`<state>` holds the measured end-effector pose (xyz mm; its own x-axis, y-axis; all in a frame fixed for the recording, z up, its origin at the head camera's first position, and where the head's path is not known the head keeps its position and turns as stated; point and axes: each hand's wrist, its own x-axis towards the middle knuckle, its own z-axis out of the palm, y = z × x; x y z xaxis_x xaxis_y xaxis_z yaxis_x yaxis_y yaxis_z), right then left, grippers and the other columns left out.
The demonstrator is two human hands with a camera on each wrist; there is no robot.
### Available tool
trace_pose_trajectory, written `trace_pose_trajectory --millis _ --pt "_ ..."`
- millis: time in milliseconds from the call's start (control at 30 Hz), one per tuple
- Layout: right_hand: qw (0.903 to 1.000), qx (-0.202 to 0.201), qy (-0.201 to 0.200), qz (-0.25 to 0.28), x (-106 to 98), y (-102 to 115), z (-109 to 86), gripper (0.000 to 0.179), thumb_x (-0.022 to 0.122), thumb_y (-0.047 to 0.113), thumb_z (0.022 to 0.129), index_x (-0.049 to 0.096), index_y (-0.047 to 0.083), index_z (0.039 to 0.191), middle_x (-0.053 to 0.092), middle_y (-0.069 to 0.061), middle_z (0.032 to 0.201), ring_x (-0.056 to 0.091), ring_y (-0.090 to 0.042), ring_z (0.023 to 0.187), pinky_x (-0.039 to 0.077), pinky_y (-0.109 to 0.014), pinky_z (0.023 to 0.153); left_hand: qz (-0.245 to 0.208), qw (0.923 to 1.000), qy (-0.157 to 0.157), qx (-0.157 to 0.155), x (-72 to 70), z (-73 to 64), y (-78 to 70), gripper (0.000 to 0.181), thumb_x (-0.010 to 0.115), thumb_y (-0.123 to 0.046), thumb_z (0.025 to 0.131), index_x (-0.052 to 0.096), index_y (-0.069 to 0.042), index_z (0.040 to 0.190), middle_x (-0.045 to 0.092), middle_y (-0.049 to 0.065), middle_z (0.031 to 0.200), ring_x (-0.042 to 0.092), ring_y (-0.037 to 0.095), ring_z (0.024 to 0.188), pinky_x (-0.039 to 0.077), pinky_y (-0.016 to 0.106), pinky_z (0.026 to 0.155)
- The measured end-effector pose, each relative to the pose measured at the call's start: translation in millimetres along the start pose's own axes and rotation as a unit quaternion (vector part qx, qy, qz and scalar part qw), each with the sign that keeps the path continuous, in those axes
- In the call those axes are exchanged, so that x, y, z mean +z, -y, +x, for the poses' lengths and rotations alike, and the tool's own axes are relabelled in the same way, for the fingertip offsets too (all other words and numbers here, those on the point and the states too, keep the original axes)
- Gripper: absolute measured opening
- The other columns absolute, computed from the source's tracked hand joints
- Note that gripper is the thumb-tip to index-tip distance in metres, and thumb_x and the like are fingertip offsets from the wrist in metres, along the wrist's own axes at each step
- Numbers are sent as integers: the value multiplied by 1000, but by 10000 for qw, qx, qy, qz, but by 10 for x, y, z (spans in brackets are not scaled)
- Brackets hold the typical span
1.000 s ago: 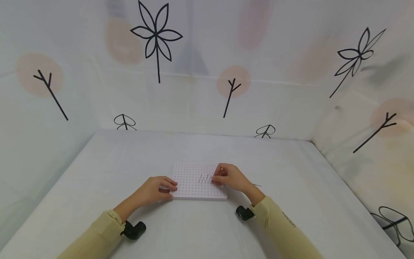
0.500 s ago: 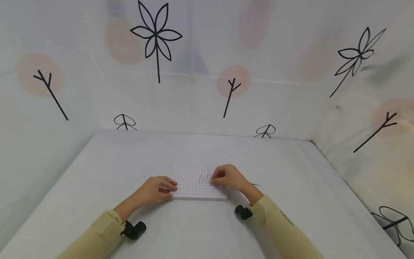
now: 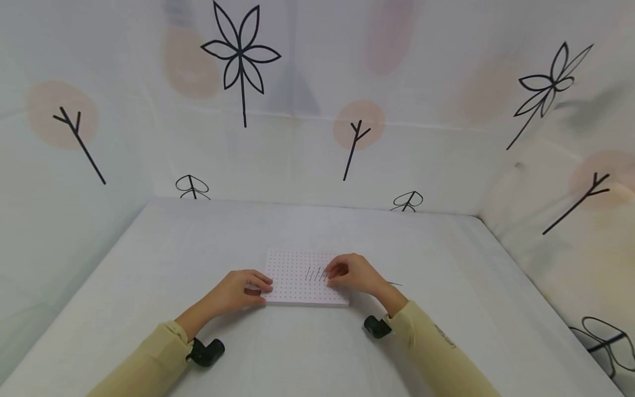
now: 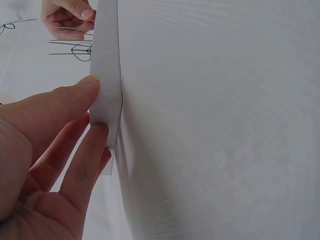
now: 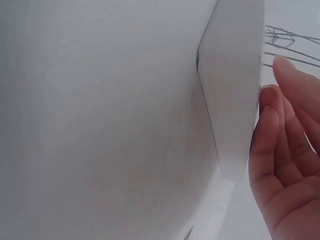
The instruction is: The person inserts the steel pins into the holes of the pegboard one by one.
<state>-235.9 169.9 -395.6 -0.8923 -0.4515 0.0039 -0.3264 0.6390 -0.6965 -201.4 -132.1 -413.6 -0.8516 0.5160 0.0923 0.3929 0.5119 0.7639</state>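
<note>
A white board (image 3: 297, 295) with a grid of small reddish dots lies on the table. Several thin grey needles (image 3: 312, 274) stand in a row on it, right of its middle. My left hand (image 3: 238, 289) holds the board's left front corner, thumb and fingers against its side in the left wrist view. My right hand (image 3: 352, 274) is over the board's right part, beside the last needle of the row. Its thumb and index tips are apart in the head view. In the right wrist view the lower fingers (image 5: 267, 125) rest against the board's face, and the index is hidden.
A loose needle (image 3: 395, 283) lies on the white tabletop (image 3: 278, 353), right of the board and close to my right wrist. White cloth walls (image 3: 297, 160) with printed flowers and twigs stand around the back and sides.
My right thumb and index, close together half a second ago, have come apart, and the hand has shifted slightly right, showing more of the last needle. The left hand stays put.
</note>
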Motion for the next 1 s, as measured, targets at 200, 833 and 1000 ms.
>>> trace_pose_trajectory --millis 200,833,1000 --pt "9999 27 57 130 -60 -66 -94 18 75 5 77 67 6 94 62 3 81 56 -13 75 50 -25 68 -47 10000 1 -19 -2 -1 -11 22 76 -2 75 71 0 96 63 9 107 62 23 96 54 25 78" --pt "9994 78 -288 -200 -257 -255 -305 14 72 4 79 68 5 92 63 1 83 57 -14 76 51 -26 69 -99 9999 -24 -92 11 -9 -14 22 76 -1 74 71 0 95 63 9 107 62 24 97 54 24 77" --pt "9991 77 -361 -213 -327 -323 -348 14 73 5 79 69 5 92 64 0 86 58 -14 77 51 -27 70 -107 9999 -15 -118 7 -1 -17 22 76 -1 74 71 -1 95 63 9 108 63 23 96 54 24 77"
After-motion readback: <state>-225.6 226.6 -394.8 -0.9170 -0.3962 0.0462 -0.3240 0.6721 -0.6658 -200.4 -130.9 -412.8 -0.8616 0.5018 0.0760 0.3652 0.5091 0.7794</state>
